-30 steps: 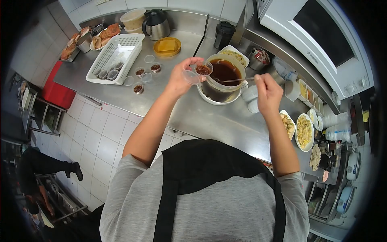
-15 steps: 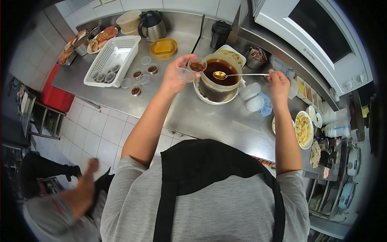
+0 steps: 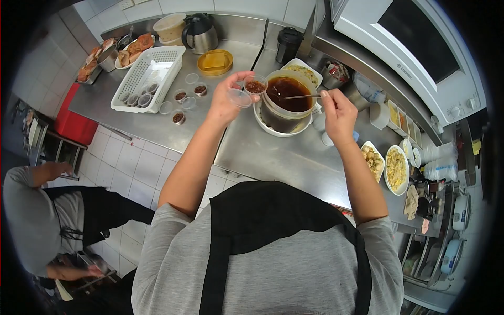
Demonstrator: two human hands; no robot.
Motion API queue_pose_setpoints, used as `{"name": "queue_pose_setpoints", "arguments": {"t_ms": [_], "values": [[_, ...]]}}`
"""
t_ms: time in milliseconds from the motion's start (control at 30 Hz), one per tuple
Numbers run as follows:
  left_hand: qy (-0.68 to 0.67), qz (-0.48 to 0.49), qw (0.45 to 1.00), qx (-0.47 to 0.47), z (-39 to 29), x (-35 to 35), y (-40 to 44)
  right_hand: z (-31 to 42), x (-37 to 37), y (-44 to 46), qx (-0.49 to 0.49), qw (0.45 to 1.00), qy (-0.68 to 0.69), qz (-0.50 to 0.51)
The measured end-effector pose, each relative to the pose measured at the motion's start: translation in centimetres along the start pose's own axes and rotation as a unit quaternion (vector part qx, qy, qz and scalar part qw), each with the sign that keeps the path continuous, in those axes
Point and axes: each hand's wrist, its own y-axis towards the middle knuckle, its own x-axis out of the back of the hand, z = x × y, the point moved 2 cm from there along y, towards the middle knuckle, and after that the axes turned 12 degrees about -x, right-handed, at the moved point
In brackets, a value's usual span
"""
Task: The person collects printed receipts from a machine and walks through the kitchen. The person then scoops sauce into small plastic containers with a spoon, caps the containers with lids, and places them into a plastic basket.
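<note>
My left hand [image 3: 227,100] is closed round a small clear cup [image 3: 255,85] with red-brown sauce inside, and a clear lid [image 3: 239,98] rests against the same hand. The cup is just left of a tall pot [image 3: 283,119] of dark brown liquid, which stands in a white bowl [image 3: 261,122]. My right hand [image 3: 339,112] grips the handle of a metal spoon [image 3: 302,96]; the spoon's bowl is down in the liquid and hidden. Several filled cups [image 3: 178,117] and loose lids [image 3: 166,107] sit on the steel counter to the left.
A white basket [image 3: 120,87] holds more cups. Behind are a yellow dish [image 3: 215,61], a steel jug [image 3: 201,39] and a black tumbler [image 3: 288,45]. Food dishes [image 3: 396,169] stand at right under a microwave [image 3: 409,47]. Another person [image 3: 68,215] is at lower left.
The spoon, raised above the pot half a second ago, is lowered into the liquid, and my right hand has moved left. The other person has shifted left. My left hand still holds the cup.
</note>
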Motion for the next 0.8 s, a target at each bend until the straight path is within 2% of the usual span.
{"name": "queue_pose_setpoints", "arguments": {"t_ms": [200,333,633,733,800], "values": [[-0.009,-0.004,1.0,0.007,-0.4,0.0,0.0,-1.4,2.0,0.6,-0.07,0.996,0.063,-0.01],[-0.016,-0.002,1.0,0.012,-0.7,-0.2,0.0,-0.7,3.1,0.0,-0.021,0.999,0.043,-0.001],[-0.009,0.007,1.0,0.013,-0.4,-0.3,0.3,-1.8,3.5,0.5,-0.061,0.99,0.123,-0.019],[-0.003,0.008,1.0,0.009,-0.4,-0.3,0.3,-3.9,3.3,1.3,-0.211,0.968,0.136,0.013],[-0.001,0.008,1.0,-0.001,-0.2,-0.2,0.4,-5.6,3.1,1.8,-0.283,0.936,0.206,0.027]]}}
